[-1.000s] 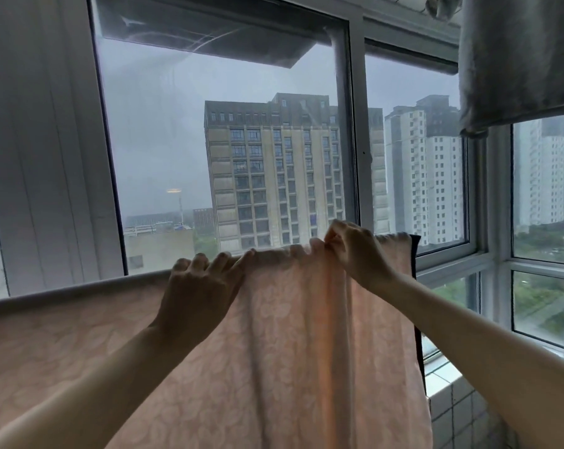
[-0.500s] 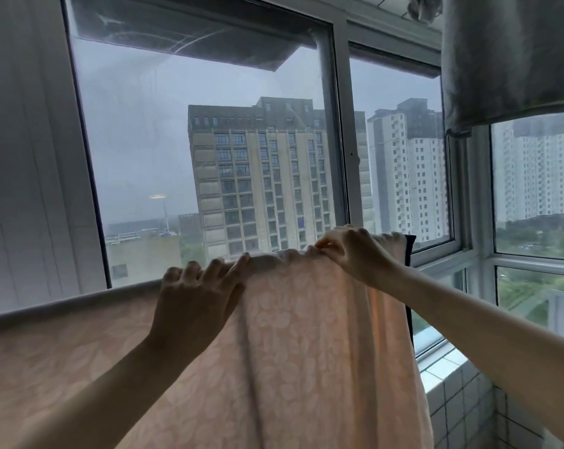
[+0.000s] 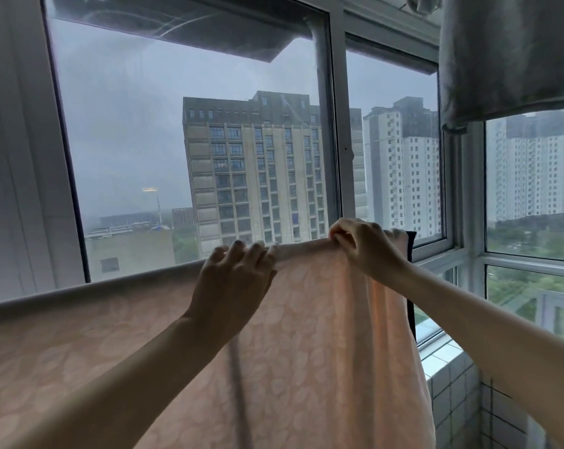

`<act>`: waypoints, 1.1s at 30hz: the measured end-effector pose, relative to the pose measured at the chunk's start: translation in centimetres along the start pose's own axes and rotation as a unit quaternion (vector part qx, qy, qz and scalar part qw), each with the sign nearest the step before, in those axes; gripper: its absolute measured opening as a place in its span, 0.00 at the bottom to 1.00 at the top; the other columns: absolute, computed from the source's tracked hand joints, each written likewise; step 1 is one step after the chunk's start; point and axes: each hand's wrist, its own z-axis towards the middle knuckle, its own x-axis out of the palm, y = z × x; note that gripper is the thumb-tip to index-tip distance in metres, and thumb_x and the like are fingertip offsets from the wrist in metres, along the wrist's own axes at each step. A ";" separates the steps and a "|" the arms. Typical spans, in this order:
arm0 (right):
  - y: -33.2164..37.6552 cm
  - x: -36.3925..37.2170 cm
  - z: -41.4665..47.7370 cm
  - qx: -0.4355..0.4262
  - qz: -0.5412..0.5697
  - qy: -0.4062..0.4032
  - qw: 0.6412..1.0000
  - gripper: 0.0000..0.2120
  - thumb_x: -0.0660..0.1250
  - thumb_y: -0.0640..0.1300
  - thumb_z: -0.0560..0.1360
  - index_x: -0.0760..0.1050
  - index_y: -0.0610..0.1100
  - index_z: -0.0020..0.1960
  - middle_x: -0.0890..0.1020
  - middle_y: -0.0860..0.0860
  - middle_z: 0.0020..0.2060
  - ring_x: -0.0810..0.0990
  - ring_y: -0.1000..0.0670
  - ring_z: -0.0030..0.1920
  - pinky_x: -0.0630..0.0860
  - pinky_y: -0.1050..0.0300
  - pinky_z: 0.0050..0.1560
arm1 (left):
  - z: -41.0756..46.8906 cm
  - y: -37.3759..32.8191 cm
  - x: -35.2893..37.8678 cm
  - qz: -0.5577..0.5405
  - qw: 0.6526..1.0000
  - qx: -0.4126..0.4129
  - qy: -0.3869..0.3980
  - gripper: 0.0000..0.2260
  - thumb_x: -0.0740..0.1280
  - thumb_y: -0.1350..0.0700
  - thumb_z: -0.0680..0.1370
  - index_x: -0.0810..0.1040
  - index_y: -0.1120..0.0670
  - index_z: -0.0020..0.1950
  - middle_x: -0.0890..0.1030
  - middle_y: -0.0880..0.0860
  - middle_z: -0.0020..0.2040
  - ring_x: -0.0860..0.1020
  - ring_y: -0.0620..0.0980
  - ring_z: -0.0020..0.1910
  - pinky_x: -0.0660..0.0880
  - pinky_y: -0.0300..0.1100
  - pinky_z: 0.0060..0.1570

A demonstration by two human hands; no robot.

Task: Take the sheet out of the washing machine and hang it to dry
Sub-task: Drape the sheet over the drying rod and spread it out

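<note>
Pink sheet [image 3: 306, 351] hangs draped before the window [image 3: 128, 124]. Whatever carries it is hidden under the top fold, and the lower edge is cut off. Right hand [image 3: 365, 251] pinches that fold. Left hand [image 3: 232, 286] curves its fingers over it, possibly loosely; its grip cannot be told.

Large framed windows [image 3: 190, 140] show grey sky and tower blocks [image 3: 251, 170]; white tiled sill [image 3: 444, 356] at right
</note>
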 end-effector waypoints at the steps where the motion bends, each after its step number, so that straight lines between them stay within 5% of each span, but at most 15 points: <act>1: -0.1 -0.1 -0.1 -0.001 0.003 -0.001 1.000 0.05 0.65 0.38 0.77 0.78 0.44 0.49 0.82 0.52 0.43 0.79 0.56 0.43 0.71 0.72 0.46 | 0.6 -0.7 0.4 0.004 1.000 0.005 -0.002 0.16 0.65 0.52 0.78 0.78 0.56 0.64 0.82 0.54 0.53 0.80 0.55 0.47 0.77 0.50 0.44; 11: -1.4 -1.5 -0.8 -0.051 0.067 0.023 0.996 0.07 0.65 0.38 0.77 0.79 0.44 0.52 0.83 0.52 0.45 0.80 0.57 0.45 0.75 0.67 0.48 | 5.1 -6.4 3.5 0.052 0.998 -0.020 -0.031 0.15 0.72 0.58 0.74 0.80 0.55 0.61 0.84 0.53 0.47 0.81 0.56 0.37 0.76 0.47 0.36; 18: -6.5 -2.5 -0.8 -0.054 0.031 0.018 0.998 0.07 0.67 0.39 0.76 0.78 0.44 0.54 0.83 0.51 0.47 0.79 0.53 0.49 0.79 0.51 0.50 | 6.3 -8.4 4.5 0.076 0.995 -0.049 -0.029 0.14 0.70 0.58 0.76 0.79 0.53 0.61 0.83 0.52 0.46 0.81 0.56 0.37 0.75 0.48 0.38; 24: -7.3 -2.6 0.2 -0.062 0.036 0.010 0.997 0.03 0.65 0.38 0.77 0.77 0.42 0.47 0.81 0.49 0.41 0.78 0.52 0.43 0.78 0.53 0.48 | 6.3 -8.7 4.3 0.078 0.995 -0.054 -0.018 0.16 0.72 0.61 0.74 0.79 0.55 0.61 0.83 0.54 0.46 0.81 0.58 0.38 0.76 0.50 0.39; 28: -11.6 -4.4 1.3 0.040 -0.007 -0.022 0.999 0.04 0.63 0.35 0.77 0.77 0.39 0.47 0.82 0.43 0.42 0.80 0.46 0.44 0.79 0.51 0.48 | 6.1 -8.5 4.0 0.082 0.994 -0.063 -0.021 0.16 0.73 0.62 0.73 0.80 0.55 0.60 0.83 0.54 0.46 0.81 0.58 0.38 0.76 0.50 0.39; 33: -12.9 -5.2 -0.5 0.013 -0.006 0.050 0.999 0.06 0.66 0.36 0.76 0.80 0.39 0.51 0.84 0.44 0.47 0.82 0.47 0.49 0.78 0.55 0.53 | 6.1 -8.5 4.3 0.088 0.994 -0.068 -0.023 0.14 0.72 0.60 0.74 0.80 0.54 0.60 0.84 0.53 0.47 0.82 0.58 0.39 0.75 0.50 0.40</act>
